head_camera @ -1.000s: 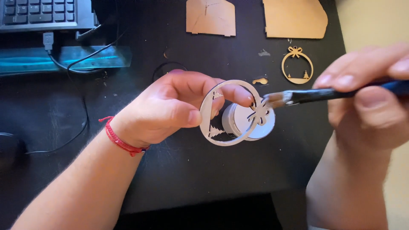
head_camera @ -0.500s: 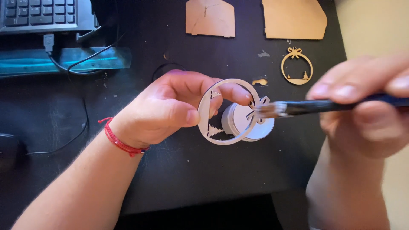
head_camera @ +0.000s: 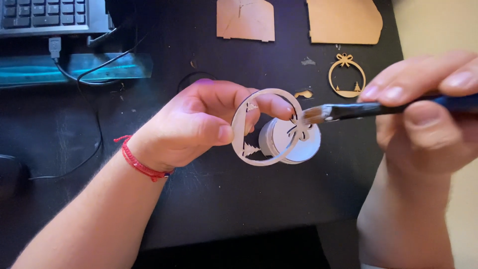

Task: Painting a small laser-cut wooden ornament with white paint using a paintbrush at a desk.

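Observation:
My left hand (head_camera: 199, 124) pinches a round, white-painted wooden ring ornament (head_camera: 259, 159) with small tree cut-outs and a bow, holding it upright above the black table. My right hand (head_camera: 423, 109) grips a paintbrush (head_camera: 358, 110) with a dark blue handle. Its bristle tip touches the ornament's bow at the ring's right side. A small round pot of white paint (head_camera: 298, 147) stands on the table just behind and below the ornament.
An unpainted wooden ring ornament (head_camera: 347, 76) lies at the back right, with a small wooden scrap (head_camera: 303, 93) near it. Two flat wooden panels (head_camera: 246, 19) (head_camera: 343, 20) lie along the far edge. A keyboard (head_camera: 50, 15) and cables (head_camera: 94, 124) sit at the left.
The brush tip has shifted slightly along the ornament's bow, and my right hand has moved a little. My left hand keeps the ornament in nearly the same place.

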